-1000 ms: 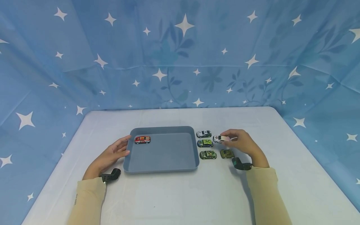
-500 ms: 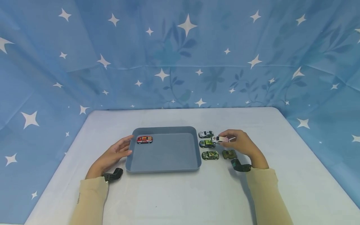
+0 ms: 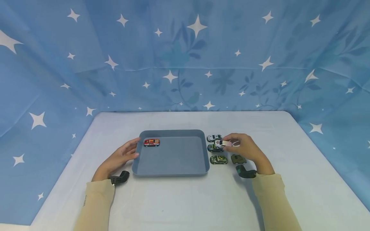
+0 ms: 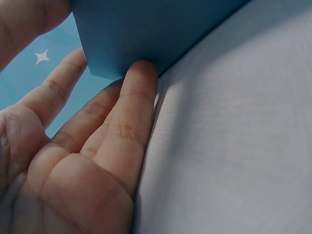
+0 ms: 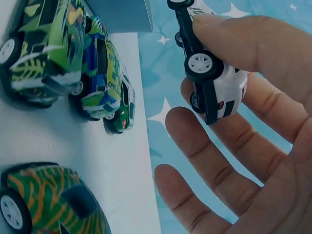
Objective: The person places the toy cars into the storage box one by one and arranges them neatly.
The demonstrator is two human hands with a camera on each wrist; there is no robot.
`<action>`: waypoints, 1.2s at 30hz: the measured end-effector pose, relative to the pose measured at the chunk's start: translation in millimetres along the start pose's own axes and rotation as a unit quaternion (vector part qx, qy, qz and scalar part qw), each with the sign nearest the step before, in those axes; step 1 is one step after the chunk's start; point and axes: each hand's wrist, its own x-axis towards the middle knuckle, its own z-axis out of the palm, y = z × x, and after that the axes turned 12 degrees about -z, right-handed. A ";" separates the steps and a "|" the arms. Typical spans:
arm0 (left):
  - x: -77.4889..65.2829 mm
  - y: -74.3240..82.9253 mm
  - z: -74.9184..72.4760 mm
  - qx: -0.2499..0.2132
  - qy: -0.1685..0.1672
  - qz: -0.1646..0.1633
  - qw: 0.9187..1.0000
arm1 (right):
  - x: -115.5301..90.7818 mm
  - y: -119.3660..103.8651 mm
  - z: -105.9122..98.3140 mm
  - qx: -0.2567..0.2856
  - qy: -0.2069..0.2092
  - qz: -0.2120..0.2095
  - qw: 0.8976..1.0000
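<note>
White-and-red toy car (image 3: pixel 222 143) is pinched by right hand (image 3: pixel 246 148); spread left hand (image 3: pixel 118 158) touches blue-grey rectangular tray (image 3: pixel 173 160), probably to steady it.

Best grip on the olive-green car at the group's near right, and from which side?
Pinch the olive-green car probably by its long sides, from above and the right: it sits upright, lengthwise left to right, with the camouflage car to its left.
</note>
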 end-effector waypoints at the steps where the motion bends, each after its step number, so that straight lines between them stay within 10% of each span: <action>1: 0.5 0.0 0.2 -0.001 0.000 -0.001 1.000 | 0.3 -0.2 0.6 0.000 0.001 -0.002 1.000; 36: 2.6 -0.9 -0.8 -0.012 -0.010 0.005 1.000 | 25.7 -23.7 33.6 0.042 -0.027 -0.047 0.998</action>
